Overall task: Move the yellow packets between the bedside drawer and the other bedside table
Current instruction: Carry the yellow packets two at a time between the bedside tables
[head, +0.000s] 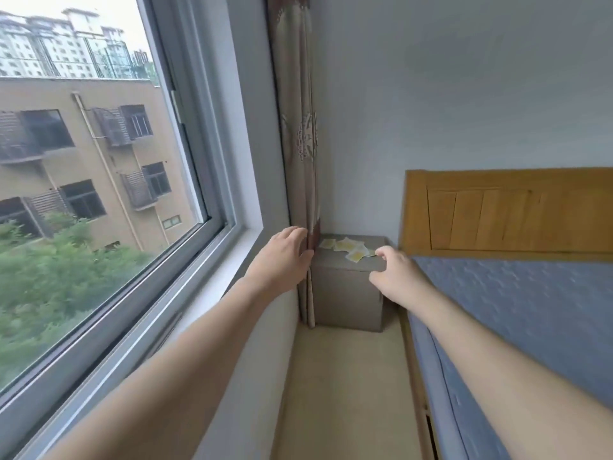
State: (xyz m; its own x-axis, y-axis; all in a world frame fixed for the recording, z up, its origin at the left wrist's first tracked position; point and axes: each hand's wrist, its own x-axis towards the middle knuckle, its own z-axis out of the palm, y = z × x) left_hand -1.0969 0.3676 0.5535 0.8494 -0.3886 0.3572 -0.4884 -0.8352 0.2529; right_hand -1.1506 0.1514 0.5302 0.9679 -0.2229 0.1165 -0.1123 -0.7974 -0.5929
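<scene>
A large grey-framed window fills the left. Beside the patterned brown curtain, the left hand is held out with fingers loosely spread, gripping nothing. The pale yellow square packets are scattered on the grey bedside counter in the far corner. The right hand is extended just near of them, fingers loosely curled, empty. The blue-covered bed with its wooden headboard lies right.

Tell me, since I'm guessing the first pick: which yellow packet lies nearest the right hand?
The square yellow packet at the grey bedside table's front edge, beside the right hand.
</scene>
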